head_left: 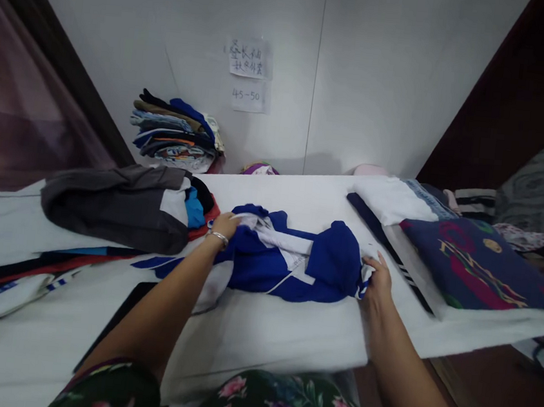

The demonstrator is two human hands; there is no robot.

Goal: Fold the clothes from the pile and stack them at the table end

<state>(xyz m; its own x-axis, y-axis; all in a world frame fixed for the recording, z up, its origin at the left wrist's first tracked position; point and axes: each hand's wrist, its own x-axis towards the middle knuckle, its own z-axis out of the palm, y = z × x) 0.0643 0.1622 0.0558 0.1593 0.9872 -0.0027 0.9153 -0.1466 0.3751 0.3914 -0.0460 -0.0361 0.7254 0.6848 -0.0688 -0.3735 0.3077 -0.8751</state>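
Observation:
A blue and white jacket (289,270) lies crumpled across the white table (297,329) in front of me. My left hand (225,226), with a bracelet at the wrist, is closed on its bunched left end near the white inner side. At the right end, my right hand (379,274) pinches a white part with blue striped trim. The jacket's middle rests on the table between the two hands. Some of my left fingers are hidden by the cloth.
To the left lies a dark grey garment (111,206) beside red and blue clothes. A folded clothes stack (177,132) stands at the back left. A patterned navy garment (484,264) and a white one (393,202) lie right. Handwritten paper signs (249,59) hang on the wall.

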